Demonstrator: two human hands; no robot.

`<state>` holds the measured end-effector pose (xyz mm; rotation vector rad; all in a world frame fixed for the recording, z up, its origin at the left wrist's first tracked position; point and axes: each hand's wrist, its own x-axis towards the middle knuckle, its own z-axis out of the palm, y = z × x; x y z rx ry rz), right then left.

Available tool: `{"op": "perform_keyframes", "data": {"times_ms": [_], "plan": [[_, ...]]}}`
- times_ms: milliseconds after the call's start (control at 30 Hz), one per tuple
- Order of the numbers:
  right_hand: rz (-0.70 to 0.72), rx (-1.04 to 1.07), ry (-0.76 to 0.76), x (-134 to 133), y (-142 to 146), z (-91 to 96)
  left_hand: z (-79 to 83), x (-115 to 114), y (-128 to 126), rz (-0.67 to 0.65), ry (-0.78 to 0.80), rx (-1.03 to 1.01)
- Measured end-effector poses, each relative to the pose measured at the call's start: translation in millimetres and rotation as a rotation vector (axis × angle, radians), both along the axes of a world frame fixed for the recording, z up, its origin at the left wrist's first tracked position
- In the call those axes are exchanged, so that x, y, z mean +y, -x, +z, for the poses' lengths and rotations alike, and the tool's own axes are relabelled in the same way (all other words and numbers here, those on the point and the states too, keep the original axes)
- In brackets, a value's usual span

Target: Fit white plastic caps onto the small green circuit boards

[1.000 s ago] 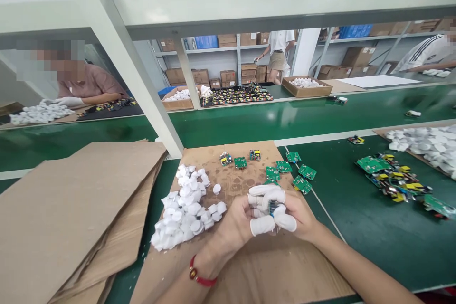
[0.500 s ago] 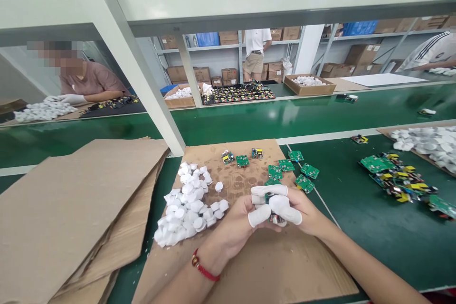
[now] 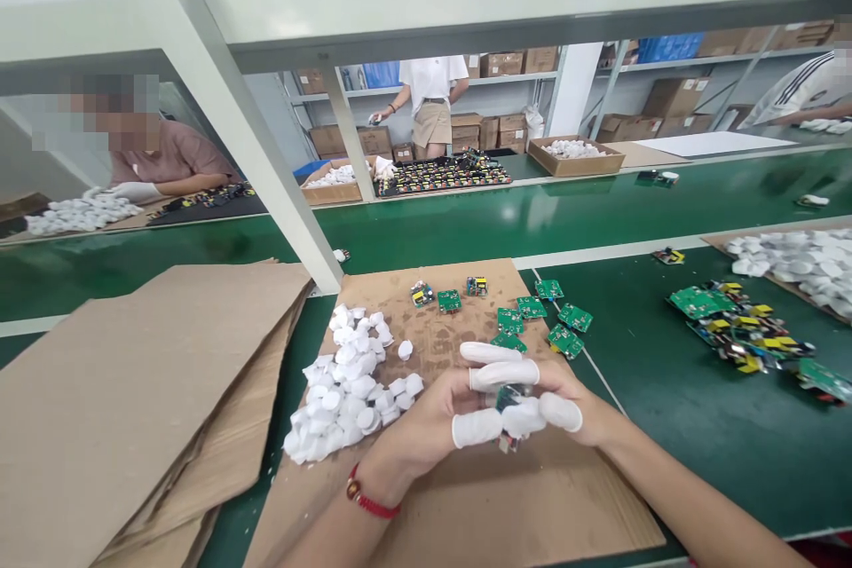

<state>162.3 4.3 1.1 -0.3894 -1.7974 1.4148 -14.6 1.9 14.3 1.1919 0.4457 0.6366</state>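
Where two hands meet, one board is caught between them

Because both hands already grasp the board (image 3: 511,398), neither is nearer: it lies at about two o'clock from the left hand (image 3: 439,413) and nine from the right hand (image 3: 589,417), raised above the bare cardboard (image 3: 479,506). Its visible part runs roughly twelve to six, dark top up, components poking out at six; the covered fingers hide too much to tell its true long axis. The left thumb (image 3: 477,428) comes in from nine, the right thumb (image 3: 561,411) from three, with a white patch (image 3: 523,415) between them that may be a pad or a fingertip; I cannot tell which. Two covered fingers cross at twelve, owner unclear.

From the board, the pad pile (image 3: 350,395) sits near at nine, left-hand side; a single pad (image 3: 406,351) lies at ten. Loose boards (image 3: 531,308) spread from eleven to one, and a larger heap (image 3: 738,328) between two and three.
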Motion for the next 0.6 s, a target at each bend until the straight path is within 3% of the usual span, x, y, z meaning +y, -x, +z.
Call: {"op": "perform_keyframes", "data": {"times_ms": [133, 267, 433, 600], "plan": [[0.121, -0.023, 0.079, 1, -3, 0.9, 3.5, -1, 3, -0.079, -0.003, 0.04], [0.174, 0.023, 0.115, 0, -1, 1.8, 11.1, -5, 1, -0.068, 0.083, 0.035], [0.179, 0.058, 0.082, 1, 2, 0.9, 16.3, -7, -3, -0.096, 0.131, -0.024], [0.117, 0.106, 0.048, 3, 3, -2.0, 8.9, -6, -3, -0.074, 0.135, -0.083]]}}
